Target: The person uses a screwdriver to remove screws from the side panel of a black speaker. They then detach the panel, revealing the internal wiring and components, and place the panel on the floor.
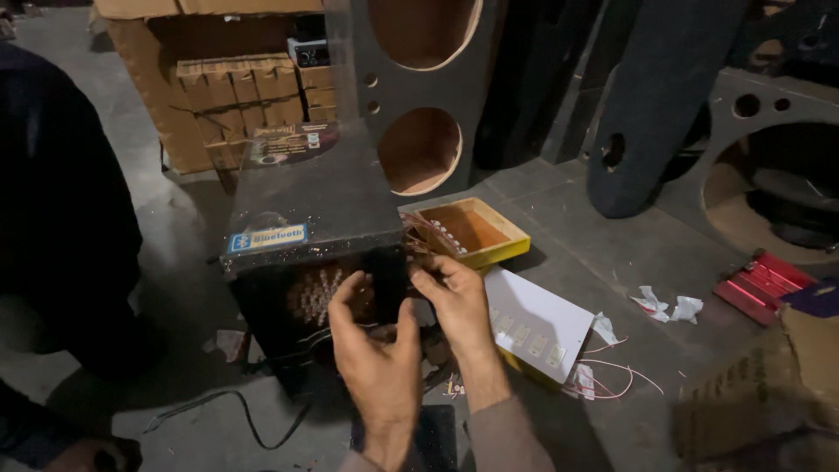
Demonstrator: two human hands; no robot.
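Both hands (411, 328) at black speaker box (306, 210), open back.

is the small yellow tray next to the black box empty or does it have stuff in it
Mostly empty. The yellow tray shows a bare orange floor, with only a row of small pale parts along its left wall, beside the black box.

- The scene is dimly lit, with a cool, grey cast over the floor (612, 253).
- The brightest light is caught by the white board (542, 323) and the yellow tray (476, 232).
- The left edge is lost in deep shadow.
- The hands (411, 328) are slightly softened by blur.
- Straight lines are bent near the corners.
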